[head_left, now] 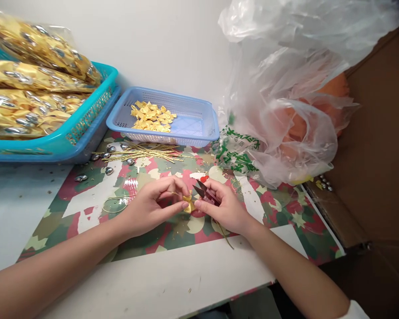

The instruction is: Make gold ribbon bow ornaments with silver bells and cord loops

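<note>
Three clear bags (64,57) packed with yellow ribbon pieces and silvery beads lie at the far left in a teal basket (109,73). Just right of it, loose silvery beads (109,170) and a sheaf of gold strands (146,153) lie on the patterned cover (169,237), with a thin loop of strand (115,209) nearer the person. Beyond the sheaf, a blue basket (190,127) holds a heap of small yellow bows (153,116) at its left end.

Near the middle, the left hand (153,201) is closed in a pinch on a yellow bow (188,207), thumb and fingertips at its left side. A fine strand runs by those fingers; where it meets the bow is too small to tell. Pinching at the middle should keep the ribbon folds from being crushed, and light tension should keep the strand from slipping.

To the right, the right hand (228,208) grips dark snips (204,191), its thumb close to the bow. The blades point up and left, apart at the tips; they are best angled away from ribbon and left fingertips while the thumb steadies things. A gold strand (226,237) trails below this hand. Farther right, a crumpled plastic bag (269,106) stands near a cardboard surface (379,133).
</note>
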Demonstrator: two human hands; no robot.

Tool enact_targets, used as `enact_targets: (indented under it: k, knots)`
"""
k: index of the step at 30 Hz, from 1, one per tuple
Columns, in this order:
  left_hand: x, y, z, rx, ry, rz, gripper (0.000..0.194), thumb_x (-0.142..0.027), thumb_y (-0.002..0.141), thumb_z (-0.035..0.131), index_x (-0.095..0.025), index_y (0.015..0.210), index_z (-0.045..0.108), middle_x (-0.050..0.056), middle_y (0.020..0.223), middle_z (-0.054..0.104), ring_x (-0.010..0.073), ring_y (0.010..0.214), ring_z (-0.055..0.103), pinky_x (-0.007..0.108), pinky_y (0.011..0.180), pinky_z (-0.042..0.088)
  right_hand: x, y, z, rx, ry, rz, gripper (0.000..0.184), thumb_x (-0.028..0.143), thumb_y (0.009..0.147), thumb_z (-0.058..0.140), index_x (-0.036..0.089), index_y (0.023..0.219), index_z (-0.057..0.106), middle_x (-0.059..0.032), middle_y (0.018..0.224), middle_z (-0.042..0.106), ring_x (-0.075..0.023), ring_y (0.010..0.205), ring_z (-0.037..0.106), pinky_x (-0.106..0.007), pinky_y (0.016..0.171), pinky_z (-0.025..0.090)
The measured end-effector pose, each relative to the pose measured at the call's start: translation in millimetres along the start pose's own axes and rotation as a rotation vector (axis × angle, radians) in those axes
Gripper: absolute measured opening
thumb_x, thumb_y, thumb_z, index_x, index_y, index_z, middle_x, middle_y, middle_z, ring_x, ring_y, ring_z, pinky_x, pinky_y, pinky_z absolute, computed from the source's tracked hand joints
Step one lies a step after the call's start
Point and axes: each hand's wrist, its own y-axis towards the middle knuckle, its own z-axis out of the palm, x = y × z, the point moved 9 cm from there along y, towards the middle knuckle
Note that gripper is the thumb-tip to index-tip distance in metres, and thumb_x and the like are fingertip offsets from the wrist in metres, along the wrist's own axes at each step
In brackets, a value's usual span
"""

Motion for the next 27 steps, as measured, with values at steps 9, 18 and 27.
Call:
enact_targets:
  k: [9,18,27]
  knots:
    - [8,1,4.5,0.018,-0.132,-0.038,0.035,-0.017,0.087,0.063,-0.022,0.072,0.032,0.002,0.094,0.062,0.0127,0.074,0.063,0.027,0.066,0.056,11,-1,-9,-0.093,-0.172,-0.040,0.015,0.022,0.078,0.065,0.020,0.076,0.051,0.0077,0.061,0.040,-0.0088,0.054,0.035,-0.023,0.050,0.027]
    - [18,5,-12.3,-0.141,-0.346,-0.145,0.041,-0.020,0.082,0.072,-0.019,0.063,0.036,-0.001,0.082,0.058,0.0110,0.073,0.056,0.021,0.064,0.048,4,0,-13,-0.076,0.026,0.025,0.013,0.023,0.077,0.064,0.021,0.079,0.052,0.0059,0.068,0.044,-0.0102,0.061,0.042,-0.023,0.056,0.033]
    - [36,7,-7.6,-0.184,-0.761,-0.324,0.063,-0.042,0.072,0.085,-0.019,0.057,0.027,-0.008,0.048,0.034,0.0094,0.054,0.046,0.019,0.055,0.038,-4,2,-10,-0.057,0.132,0.098,0.014,0.023,0.074,0.065,0.020,0.080,0.053,0.0061,0.066,0.046,-0.0103,0.061,0.044,-0.023,0.054,0.034]
